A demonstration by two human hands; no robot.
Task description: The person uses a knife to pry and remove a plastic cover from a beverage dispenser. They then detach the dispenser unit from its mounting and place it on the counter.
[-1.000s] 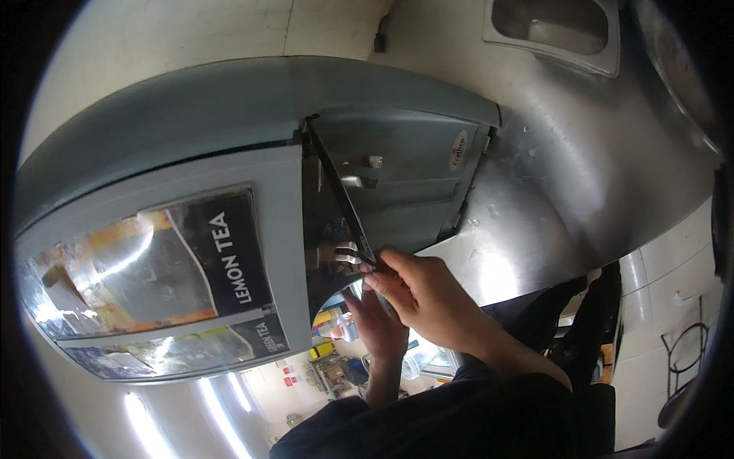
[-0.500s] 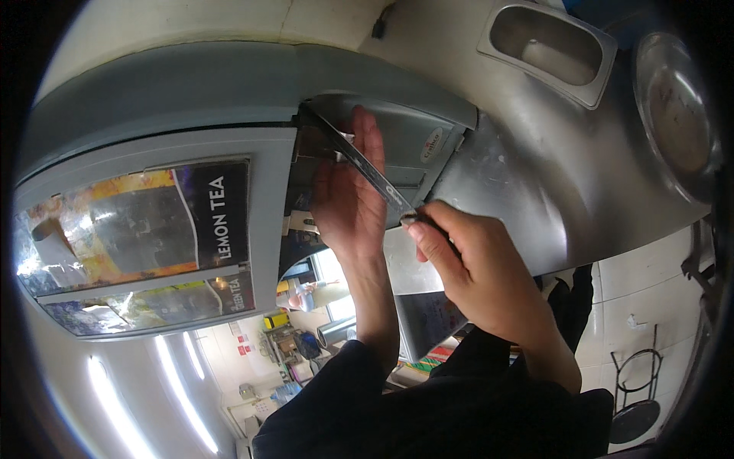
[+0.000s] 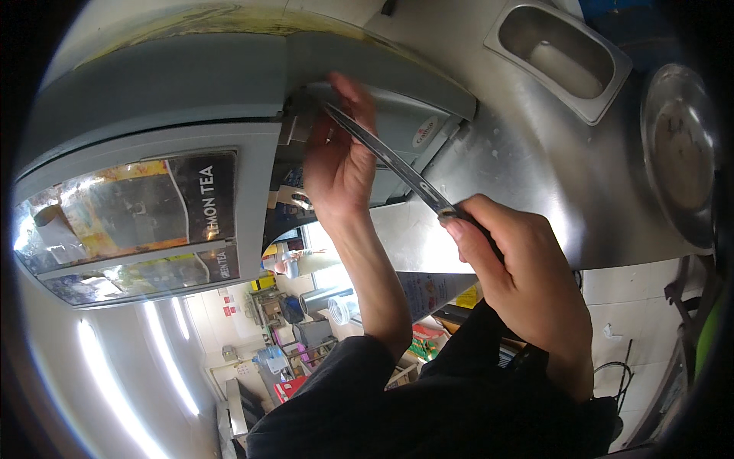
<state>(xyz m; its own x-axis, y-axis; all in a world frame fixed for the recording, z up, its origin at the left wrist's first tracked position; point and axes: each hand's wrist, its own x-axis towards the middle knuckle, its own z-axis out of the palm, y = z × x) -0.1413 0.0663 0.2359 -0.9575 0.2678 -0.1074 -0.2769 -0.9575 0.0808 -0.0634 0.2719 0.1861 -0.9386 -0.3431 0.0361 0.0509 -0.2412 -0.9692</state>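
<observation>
My right hand [image 3: 527,275] is closed around the dark handle of a long, narrow knife [image 3: 397,164]. The blade slants up and left, its tip crossing in front of my left hand's fingers. My left hand [image 3: 340,172] is raised with the palm showing, at the recess of a grey drink dispenser [image 3: 206,73]. Its fingers are apart and partly bent, with no object seen in them; the blade hides part of them. Labelled picture panels [image 3: 130,206] cover the dispenser's front. Whether the blade touches my fingers I cannot tell.
A stainless steel counter [image 3: 527,176] spreads to the right of the dispenser. On it stand a rectangular metal pan [image 3: 562,53] and an oval metal dish [image 3: 680,153]. Cluttered shelves [image 3: 287,321] show in the background, and a tiled floor [image 3: 623,306] at the lower right.
The knife has drawn back right and down; its tip was up at the dispenser's edge and is now by my left fingers. My left fingers, straighter before, are more bent.
</observation>
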